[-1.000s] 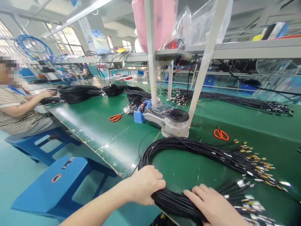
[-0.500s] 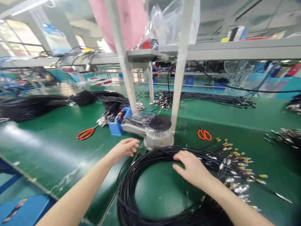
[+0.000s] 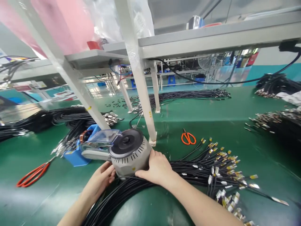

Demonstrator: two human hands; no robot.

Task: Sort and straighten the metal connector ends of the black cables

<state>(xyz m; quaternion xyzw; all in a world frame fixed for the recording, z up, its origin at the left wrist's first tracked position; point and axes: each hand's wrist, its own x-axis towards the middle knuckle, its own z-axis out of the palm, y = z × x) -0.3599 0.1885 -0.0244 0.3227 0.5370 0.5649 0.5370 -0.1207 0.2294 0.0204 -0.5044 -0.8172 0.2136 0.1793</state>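
A grey automatic tape dispenser (image 3: 131, 160) with a round black top and a clear cover stands on the green worktable. My right hand (image 3: 157, 166) is wrapped against its right side, thumb across the front. At the left of the base, the curled fingers of my left hand (image 3: 102, 179) press on the housing; its fingertips are partly hidden. Just in front of the dispenser, a coil of black cables (image 3: 131, 188) runs under my right wrist. Its ends, with yellow and white tags (image 3: 230, 163), fan out to the right.
Orange-handled scissors (image 3: 188, 138) lie at the right, another orange-handled pair (image 3: 34, 175) at the left. Behind the dispenser are a blue bin (image 3: 76, 158) and a white shelf post (image 3: 143, 84). More black cable bundles (image 3: 282, 125) lie at the right and along the back.
Both hands have moved from above the cable coil onto the tape dispenser's two sides. The view has shifted right and closer, and the dispenser appears larger and turned.
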